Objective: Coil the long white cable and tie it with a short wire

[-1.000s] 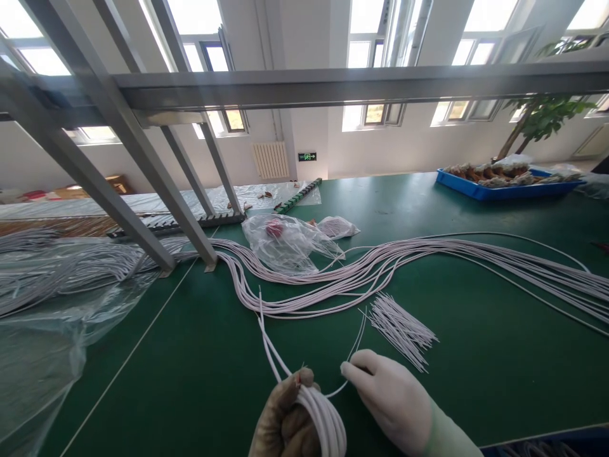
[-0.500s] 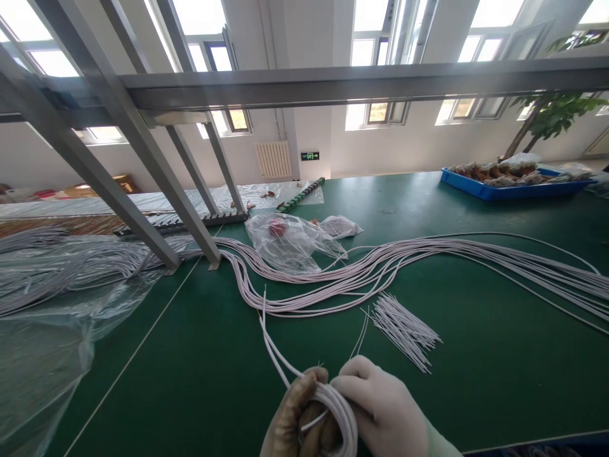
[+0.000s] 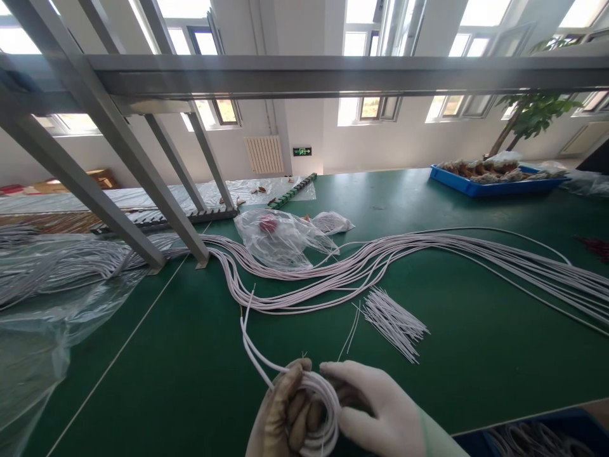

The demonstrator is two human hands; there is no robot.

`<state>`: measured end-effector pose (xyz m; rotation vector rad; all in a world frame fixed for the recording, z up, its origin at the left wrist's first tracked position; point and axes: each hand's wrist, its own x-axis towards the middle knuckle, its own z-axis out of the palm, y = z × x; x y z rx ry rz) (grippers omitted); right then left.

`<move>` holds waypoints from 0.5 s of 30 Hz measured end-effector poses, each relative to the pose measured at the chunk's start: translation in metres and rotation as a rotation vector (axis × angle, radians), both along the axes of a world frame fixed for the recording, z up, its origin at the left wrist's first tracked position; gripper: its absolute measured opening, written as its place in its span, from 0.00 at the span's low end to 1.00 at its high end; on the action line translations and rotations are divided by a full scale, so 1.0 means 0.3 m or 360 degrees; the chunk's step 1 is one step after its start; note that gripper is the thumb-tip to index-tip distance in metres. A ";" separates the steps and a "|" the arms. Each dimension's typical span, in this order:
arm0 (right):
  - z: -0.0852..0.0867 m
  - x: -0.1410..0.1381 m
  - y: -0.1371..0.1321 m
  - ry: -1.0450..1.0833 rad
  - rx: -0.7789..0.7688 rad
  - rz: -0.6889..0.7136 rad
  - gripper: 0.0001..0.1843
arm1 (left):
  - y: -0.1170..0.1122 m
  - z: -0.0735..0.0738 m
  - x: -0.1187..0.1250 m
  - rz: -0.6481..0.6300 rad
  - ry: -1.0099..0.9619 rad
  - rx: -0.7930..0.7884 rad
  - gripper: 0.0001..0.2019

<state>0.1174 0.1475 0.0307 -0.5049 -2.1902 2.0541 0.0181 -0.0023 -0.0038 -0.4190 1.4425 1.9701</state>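
There is one camera, worn on the person's head. It looks forward and down over the green worktop (image 3: 476,355). The two hands are very close, at the bottom edge of the picture. The windows (image 3: 361,108) and the far wall are far off, at the top.

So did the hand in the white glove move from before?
Yes. The right hand slid left, away from the pile of short cut wires, and now touches the wire coil gripped by the left hand.
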 end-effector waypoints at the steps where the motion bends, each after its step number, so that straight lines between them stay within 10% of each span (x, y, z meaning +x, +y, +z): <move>1: 0.000 0.005 -0.008 -0.0018 0.0068 -0.0038 0.30 | 0.000 -0.007 -0.003 -0.0019 0.0041 0.0009 0.11; 11: -0.078 -0.058 -0.091 -0.0350 0.0613 -0.0097 0.56 | 0.016 0.026 0.009 -0.0036 -0.0040 0.0024 0.11; 15: -0.088 -0.065 -0.108 -0.0197 0.0677 -0.0254 0.52 | -0.002 0.002 0.010 -0.0179 0.0174 -0.0012 0.11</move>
